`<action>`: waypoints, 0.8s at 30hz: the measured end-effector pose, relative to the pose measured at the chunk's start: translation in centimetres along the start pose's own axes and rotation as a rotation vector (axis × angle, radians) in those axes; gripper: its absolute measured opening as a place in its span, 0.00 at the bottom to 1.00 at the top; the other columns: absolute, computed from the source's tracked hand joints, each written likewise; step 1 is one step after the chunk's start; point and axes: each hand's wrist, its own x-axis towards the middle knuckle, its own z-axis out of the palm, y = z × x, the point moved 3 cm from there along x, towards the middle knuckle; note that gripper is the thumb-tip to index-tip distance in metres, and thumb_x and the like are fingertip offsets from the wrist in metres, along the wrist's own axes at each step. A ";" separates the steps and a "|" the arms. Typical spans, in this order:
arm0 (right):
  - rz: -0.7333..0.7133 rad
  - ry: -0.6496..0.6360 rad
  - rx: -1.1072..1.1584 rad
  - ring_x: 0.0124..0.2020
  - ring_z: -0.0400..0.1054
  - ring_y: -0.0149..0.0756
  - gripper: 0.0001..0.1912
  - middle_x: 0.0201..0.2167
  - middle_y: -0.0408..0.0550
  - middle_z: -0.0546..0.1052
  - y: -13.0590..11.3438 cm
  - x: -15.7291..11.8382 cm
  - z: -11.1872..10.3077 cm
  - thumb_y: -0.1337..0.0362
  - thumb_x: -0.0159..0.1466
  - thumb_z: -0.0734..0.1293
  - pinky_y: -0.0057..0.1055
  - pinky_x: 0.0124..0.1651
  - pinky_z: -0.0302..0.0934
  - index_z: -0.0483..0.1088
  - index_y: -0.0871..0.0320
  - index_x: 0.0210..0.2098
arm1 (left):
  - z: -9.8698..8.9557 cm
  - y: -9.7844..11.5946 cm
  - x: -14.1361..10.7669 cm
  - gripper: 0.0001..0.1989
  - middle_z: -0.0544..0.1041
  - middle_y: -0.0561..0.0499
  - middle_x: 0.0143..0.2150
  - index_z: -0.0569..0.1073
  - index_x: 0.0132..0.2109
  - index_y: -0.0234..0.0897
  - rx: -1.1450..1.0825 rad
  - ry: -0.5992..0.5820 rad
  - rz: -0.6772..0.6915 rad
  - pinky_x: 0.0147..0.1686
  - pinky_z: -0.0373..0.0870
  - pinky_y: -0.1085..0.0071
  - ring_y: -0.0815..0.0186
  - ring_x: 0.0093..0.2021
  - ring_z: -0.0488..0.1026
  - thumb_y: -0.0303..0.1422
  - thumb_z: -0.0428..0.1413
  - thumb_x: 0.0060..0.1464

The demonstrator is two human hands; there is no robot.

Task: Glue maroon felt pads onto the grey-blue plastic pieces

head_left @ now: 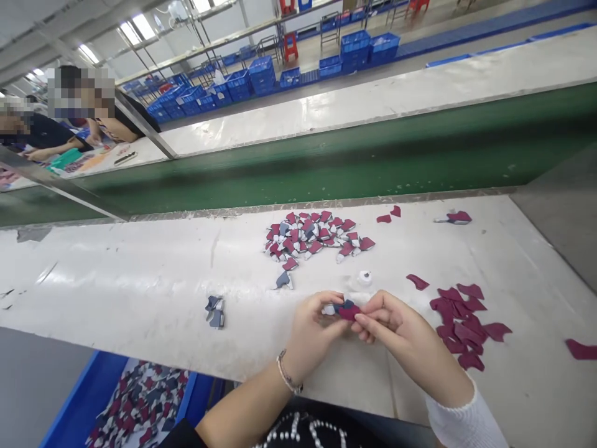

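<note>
A long white worktable [140, 267] stretches across the view, with a green panel [326, 165] along its far edge and a white counter [373, 93] above that. Behind the counter stand stacks of blue plastic crates [261, 74], and at its left end two people [128, 118] lean over small pieces, their faces blurred. Below the table's near edge, at the lower left, a blue bin [77, 401] holds many small maroon, grey and white pieces. The left hand [310, 336], a bracelet on its wrist, and the right hand [398, 323], with a white sleeve cuff behind it, meet over the near part of the table. Beyond them lies a pile of maroon-and-white pieces [312, 235], a few showing dark grey; to the right of the right hand is a loose heap of flat maroon pieces [466, 323], with single ones lying apart. Left of the left hand sits a small cluster of grey-and-white pieces [215, 312], and just past the fingertips a small white roll [364, 278]. Smallest of all is the layered piece [349, 312] between the hands, maroon against dark blue-grey and white: the left thumb and fingers are closed on its left part, while the right thumb and fingers pinch its maroon right end.
</note>
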 end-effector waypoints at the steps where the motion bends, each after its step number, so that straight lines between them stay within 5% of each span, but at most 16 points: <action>1: 0.002 -0.005 0.001 0.32 0.76 0.40 0.21 0.30 0.48 0.82 0.1 0.2 0.0 0.42 0.63 0.70 0.36 0.36 0.70 0.69 0.54 0.33 | -0.1 0.0 0.1 0.13 0.81 0.45 0.51 0.80 0.45 0.40 0.010 0.009 0.012 0.44 0.80 0.67 0.58 0.53 0.79 0.30 0.67 0.50; 8: 0.056 0.001 -0.029 0.32 0.75 0.38 0.20 0.30 0.49 0.82 1.0 0.8 -0.5 0.44 0.65 0.70 0.35 0.36 0.70 0.70 0.54 0.34 | -0.6 0.6 0.4 0.11 0.84 0.48 0.47 0.83 0.46 0.43 0.112 -0.002 0.228 0.51 0.79 0.64 0.61 0.49 0.81 0.34 0.68 0.54; 14: 0.082 0.014 -0.038 0.30 0.74 0.37 0.18 0.28 0.48 0.81 0.9 1.1 -0.7 0.45 0.65 0.71 0.35 0.35 0.69 0.71 0.54 0.34 | -1.0 0.8 0.7 0.14 0.85 0.47 0.45 0.83 0.47 0.45 0.144 -0.004 0.317 0.41 0.81 0.68 0.61 0.45 0.82 0.36 0.69 0.52; 24: 0.087 0.021 -0.061 0.29 0.73 0.36 0.19 0.27 0.48 0.80 0.7 1.8 -0.8 0.45 0.63 0.72 0.32 0.32 0.67 0.71 0.54 0.34 | -0.8 1.3 0.9 0.13 0.84 0.47 0.41 0.82 0.47 0.40 0.268 0.032 0.478 0.40 0.83 0.72 0.65 0.41 0.82 0.32 0.68 0.54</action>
